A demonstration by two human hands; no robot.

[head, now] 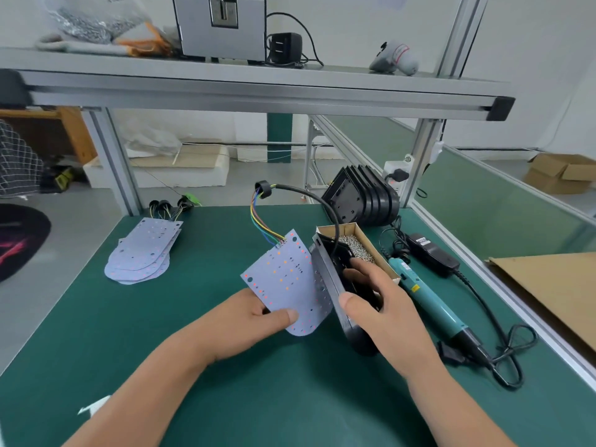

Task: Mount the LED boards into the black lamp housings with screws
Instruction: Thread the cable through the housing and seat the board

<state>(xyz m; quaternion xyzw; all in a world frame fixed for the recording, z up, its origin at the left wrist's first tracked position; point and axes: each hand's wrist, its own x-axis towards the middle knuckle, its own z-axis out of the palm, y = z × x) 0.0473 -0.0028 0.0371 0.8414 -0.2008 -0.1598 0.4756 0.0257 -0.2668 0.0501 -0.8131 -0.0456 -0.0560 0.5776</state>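
My left hand point(254, 321) pinches the near corner of a white LED board point(287, 279), thumb on top, holding it tilted above the green mat. Coloured wires point(261, 224) and a black cable point(306, 195) run from the board's far end. My right hand point(377, 304) grips a black lamp housing point(329, 279) standing on its edge right beside the board, fingers inside it and thumb on its rim. A cardboard box of screws point(358, 243) sits just behind the housing. A teal electric screwdriver point(429, 301) lies to the right.
A pile of LED boards point(142, 253) with cables lies at the far left of the mat. Stacked black housings point(364, 195) stand at the back right. A black power adapter point(432, 253) and its cord point(503, 353) lie near the right rail. A shelf point(258, 88) runs overhead.
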